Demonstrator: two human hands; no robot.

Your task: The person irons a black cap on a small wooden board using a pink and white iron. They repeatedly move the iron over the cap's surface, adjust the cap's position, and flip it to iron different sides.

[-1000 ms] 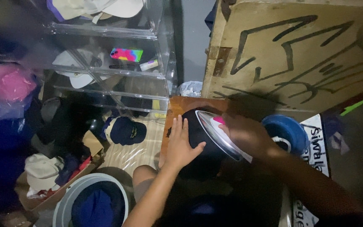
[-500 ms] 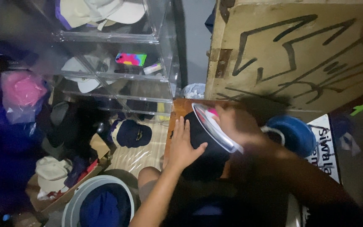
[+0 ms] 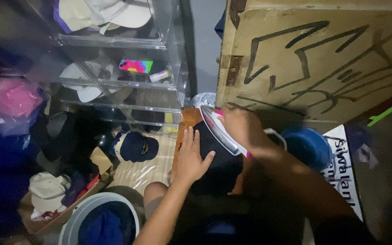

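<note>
1. Big wooden panel w/ dark painted strokes stands behind the work area; clear plastic drawers w/ pale caps stand to its left.
2. Black cloth: the thing being worked. It lies spread on a small wooden table right in front of the person, betw. both arms. Dark, matte, looks thick and soft; light is too dim to see creases or tell what garment it is.
3. Blue bucket sits just right of the table.
4. Iron: tilted up on edge, shiny sole facing left, pink trim, at the far end of the cloth.
5. Right hand: fingers wrapped round the iron's handle, firm grip.
6. Left hand: flat on the cloth, fingers spread wide, thumb out, holding nothing.
7. Step, prob.: mid-ironing, iron raised betw. passes while the left hand smooths. A next pass needs the sole laid flat and the left fingers kept clear of it.
</note>
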